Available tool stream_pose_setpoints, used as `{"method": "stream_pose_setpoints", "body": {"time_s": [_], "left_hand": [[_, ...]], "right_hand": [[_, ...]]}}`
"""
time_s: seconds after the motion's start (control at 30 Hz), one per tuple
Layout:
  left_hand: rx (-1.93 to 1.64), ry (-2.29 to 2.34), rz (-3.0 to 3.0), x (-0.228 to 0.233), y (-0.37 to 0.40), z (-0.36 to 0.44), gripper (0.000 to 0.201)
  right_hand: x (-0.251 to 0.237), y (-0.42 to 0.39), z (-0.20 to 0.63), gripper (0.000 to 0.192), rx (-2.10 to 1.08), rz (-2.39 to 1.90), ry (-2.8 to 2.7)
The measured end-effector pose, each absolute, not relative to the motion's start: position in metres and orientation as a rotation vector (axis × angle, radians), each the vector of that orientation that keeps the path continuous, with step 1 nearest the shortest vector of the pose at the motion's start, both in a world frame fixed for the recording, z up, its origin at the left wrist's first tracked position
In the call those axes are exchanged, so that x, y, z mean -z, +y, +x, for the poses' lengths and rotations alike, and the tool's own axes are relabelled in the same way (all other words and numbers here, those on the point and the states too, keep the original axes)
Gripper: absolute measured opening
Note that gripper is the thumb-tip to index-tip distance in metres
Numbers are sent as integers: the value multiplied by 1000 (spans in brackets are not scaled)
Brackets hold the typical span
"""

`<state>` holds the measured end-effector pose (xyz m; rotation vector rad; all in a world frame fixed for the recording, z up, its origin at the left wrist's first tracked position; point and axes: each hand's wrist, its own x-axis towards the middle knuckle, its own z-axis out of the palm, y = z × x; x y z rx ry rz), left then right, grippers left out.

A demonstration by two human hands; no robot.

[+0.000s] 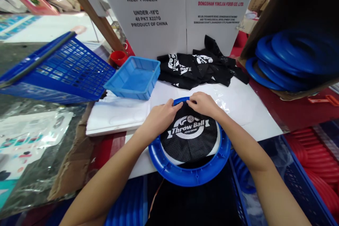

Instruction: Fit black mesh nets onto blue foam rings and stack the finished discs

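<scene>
A blue plastic ring (190, 178) lies before me, its near side over the table's front edge. Inside it is a round black mesh fabric (189, 144) printed "Throw Ball"; a gap shows between the fabric and the ring's near side. My left hand (165, 113) pinches the fabric's far edge against the ring's far rim, thumb on top. Close beside it, my right hand (202, 104) grips the same edge with its thumb and bent fingers. The fingertips beneath the rim are hidden.
Several black printed fabrics (196, 65) are heaped at the back against a white carton (159, 24). A light blue tray (135, 77) and a blue basket (66, 67) stand left. At right, a box holds blue rings (286, 56); red rings (315, 159) lie lower in a crate.
</scene>
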<state>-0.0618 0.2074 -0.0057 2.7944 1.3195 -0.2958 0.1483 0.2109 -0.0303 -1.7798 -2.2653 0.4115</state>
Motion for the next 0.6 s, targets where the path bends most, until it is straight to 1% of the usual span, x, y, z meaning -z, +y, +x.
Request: {"method": "stream_pose_setpoints", "body": {"time_s": [0.17,0.37,0.6], "left_hand": [[293,1326,2799,8,209,-62,58],[291,1318,2815,15,218,-63,50],[244,1283,2827,17,222,-66,47]], "right_hand": [[29,210,147,38,-425,-1797,-2263],[29,211,149,40,-454,-1781,-2235],[35,216,151,40,-445,-1793,-2190]]}}
